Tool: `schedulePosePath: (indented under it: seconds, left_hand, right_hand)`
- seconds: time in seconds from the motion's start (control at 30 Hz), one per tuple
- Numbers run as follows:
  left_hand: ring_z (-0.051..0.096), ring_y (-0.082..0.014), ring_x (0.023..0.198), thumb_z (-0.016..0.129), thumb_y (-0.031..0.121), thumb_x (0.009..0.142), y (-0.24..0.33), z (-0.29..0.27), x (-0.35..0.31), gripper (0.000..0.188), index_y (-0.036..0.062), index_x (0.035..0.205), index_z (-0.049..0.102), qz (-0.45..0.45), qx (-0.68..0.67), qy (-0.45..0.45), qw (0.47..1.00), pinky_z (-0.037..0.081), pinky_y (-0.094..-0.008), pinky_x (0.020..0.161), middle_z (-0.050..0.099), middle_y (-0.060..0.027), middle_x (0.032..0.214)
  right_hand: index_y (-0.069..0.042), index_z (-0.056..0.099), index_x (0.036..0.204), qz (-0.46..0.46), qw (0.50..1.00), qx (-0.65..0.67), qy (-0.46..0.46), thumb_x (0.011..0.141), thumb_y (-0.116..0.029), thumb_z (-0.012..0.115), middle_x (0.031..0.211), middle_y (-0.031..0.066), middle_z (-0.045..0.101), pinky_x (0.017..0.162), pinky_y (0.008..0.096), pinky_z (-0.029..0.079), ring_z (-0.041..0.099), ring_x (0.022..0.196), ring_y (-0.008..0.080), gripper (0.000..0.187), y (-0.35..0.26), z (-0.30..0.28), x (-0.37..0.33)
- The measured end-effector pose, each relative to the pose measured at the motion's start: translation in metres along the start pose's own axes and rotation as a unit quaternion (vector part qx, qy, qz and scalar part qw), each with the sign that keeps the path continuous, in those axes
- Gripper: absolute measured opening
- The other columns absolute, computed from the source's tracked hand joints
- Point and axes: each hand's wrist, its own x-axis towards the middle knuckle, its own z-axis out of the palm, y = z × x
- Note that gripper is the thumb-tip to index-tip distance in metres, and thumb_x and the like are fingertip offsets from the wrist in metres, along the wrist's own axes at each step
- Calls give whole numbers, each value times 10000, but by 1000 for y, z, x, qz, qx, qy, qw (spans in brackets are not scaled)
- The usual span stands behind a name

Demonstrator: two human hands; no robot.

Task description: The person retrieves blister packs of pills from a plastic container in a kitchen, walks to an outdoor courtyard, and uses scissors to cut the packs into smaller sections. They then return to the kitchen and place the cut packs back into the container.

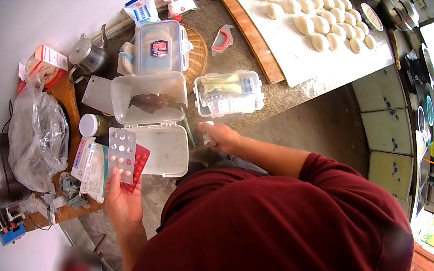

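My left hand (124, 201) is closed on a silver blister pack (121, 147) of round tablets and a red blister pack (142, 158) behind it. Some of the silver pack's pockets look pressed out. White and teal medicine boxes (89, 165) lie just beyond, beside a white-lidded jar (88, 125). Curled fingers of my right hand (222, 137) pinch a small whitish thing too unclear to name. Just past that hand sits a clear plastic box (258, 95) with pale packets and blister packs inside. Between my hands, a larger clear tub has its lid (166, 159) folded open; something dark brown lies within.
Rows of round dough pieces (319, 24) cover a white board (304, 70) at the far right. A lidded plastic container (159, 53), a wicker basket (197, 57) and a metal kettle (83, 53) stand at the back. A clear plastic bag (38, 141) bulges at left.
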Motion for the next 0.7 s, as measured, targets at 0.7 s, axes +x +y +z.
schedulePosePath:
  seconds: [0.7]
  left_hand:
    - [559,-157,937,571,138,883,-12,23,10,248,64,1118,549,-38,24,-39,998,471,-353,834,599,-44,1063]
  right_hand:
    - [-27,452,1250,-302,787,-513,159,808,-194,578,892,201,647,709,397,492,632,802,316,489,-78,-28,15]
